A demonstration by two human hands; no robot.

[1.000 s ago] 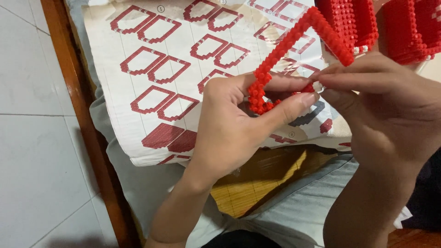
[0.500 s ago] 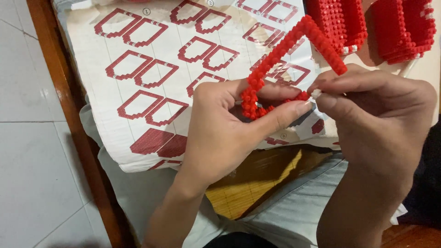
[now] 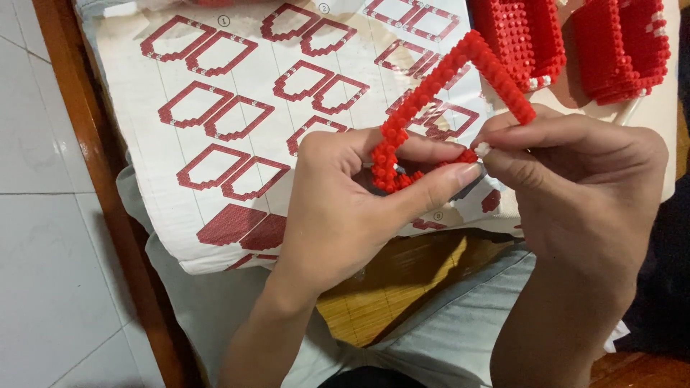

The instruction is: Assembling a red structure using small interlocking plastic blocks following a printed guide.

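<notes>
My left hand point(image 3: 345, 208) grips the lower end of a thin red frame of tiny bricks point(image 3: 438, 93), bent like an open outline, held above a printed instruction sheet point(image 3: 215, 129). My right hand point(image 3: 575, 187) pinches a small white brick point(image 3: 482, 149) against the frame's lower edge, fingertip to fingertip with the left thumb. The frame's upper corner rises toward the top of the view.
Two red brick-built blocks point(image 3: 521, 36) point(image 3: 622, 47) stand at the top right on the sheet. The sheet shows rows of red outline diagrams. A wooden edge point(image 3: 100, 179) runs down the left, with pale floor tiles point(image 3: 43, 273) beyond. A yellow woven mat point(image 3: 402, 280) lies under the sheet.
The view has shifted slightly; both hands and the red frame stay together, with the right fingers pressing at the frame's lower edge throughout.
</notes>
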